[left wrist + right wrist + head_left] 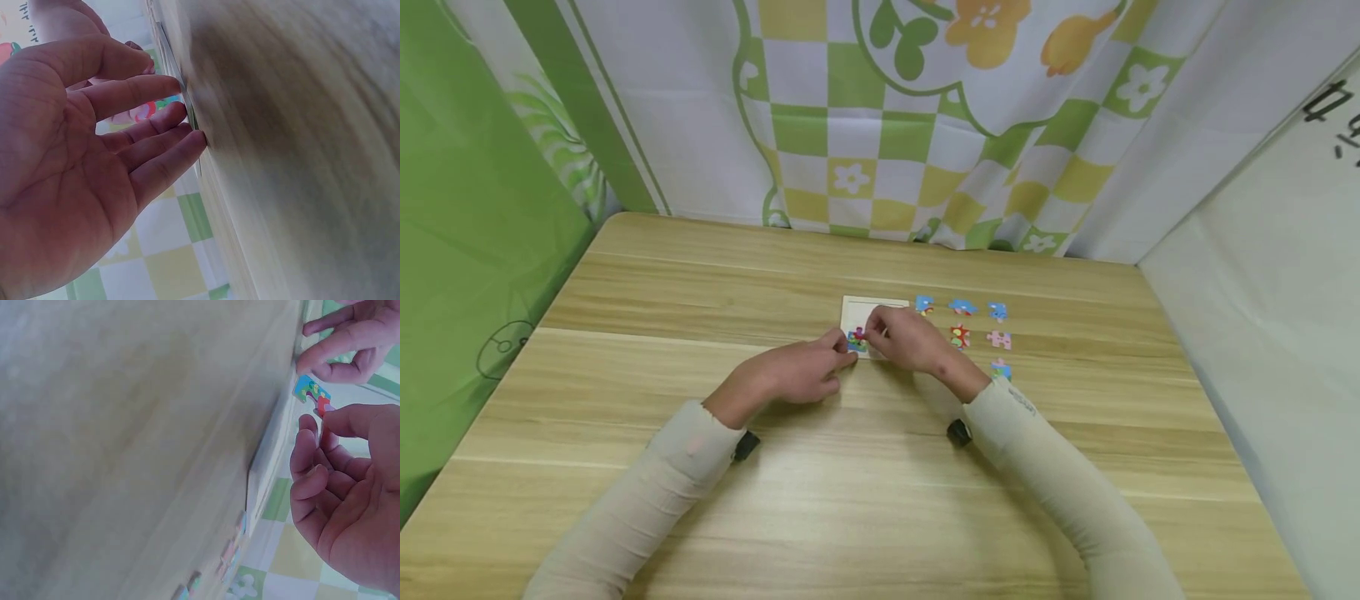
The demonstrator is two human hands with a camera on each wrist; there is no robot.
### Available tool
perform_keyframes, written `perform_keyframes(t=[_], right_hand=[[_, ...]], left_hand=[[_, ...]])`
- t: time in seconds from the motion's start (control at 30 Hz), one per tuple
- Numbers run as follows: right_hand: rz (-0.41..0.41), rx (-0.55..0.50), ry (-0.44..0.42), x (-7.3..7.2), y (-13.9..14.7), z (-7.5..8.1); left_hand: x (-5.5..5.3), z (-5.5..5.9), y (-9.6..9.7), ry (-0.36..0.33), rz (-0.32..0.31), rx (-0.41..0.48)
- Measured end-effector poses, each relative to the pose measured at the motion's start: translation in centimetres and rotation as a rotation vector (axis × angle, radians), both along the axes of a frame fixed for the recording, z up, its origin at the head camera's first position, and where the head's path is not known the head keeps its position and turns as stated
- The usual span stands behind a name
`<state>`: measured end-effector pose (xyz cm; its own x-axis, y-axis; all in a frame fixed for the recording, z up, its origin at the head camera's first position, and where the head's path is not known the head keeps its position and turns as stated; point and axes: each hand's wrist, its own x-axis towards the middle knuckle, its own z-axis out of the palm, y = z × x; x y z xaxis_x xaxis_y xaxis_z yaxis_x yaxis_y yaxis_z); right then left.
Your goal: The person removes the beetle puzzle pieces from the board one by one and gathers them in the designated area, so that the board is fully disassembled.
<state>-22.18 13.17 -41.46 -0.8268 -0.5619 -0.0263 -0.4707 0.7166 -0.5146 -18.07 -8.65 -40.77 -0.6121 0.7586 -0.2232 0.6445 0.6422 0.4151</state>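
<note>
A shallow, pale puzzle tray (854, 312) lies on the table under both hands. A blue and green puzzle piece (302, 386) sits in its near left corner. My right hand (910, 337) pinches a red puzzle piece (322, 404) between thumb and fingertips, right at the blue and green one. My left hand (797, 372) is at the tray's left near corner, its fingers extended and fingertips touching the edge. In the left wrist view, the left palm (69, 156) holds nothing. My right hand covers much of the tray's right side in the head view.
Right of the tray, several loose pieces lie in rough rows, among them a blue piece (962, 307), a red and yellow piece (959, 336) and a pink piece (999, 339). A patterned curtain (850, 125) hangs behind the wooden table (850, 500).
</note>
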Motion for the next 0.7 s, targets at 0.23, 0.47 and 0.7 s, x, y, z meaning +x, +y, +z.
perform_keyframes(t=[0.23, 0.47, 0.7], right_hand=[[-0.067, -0.009, -0.035, 0.4, 2.3, 1.1], [-0.031, -0.041, -0.094, 0.9, 6.4, 1.7], [0.033, -0.013, -0.21, 0.7, 8.9, 1.7]], left_hand=[[-0.1, -0.2, 0.0, -0.028, 0.053, 0.018], [0.0, -0.5, -0.1, -0.025, 0.067, 0.045], [0.1, -0.3, 0.0, -0.031, 0.079, 0.044]])
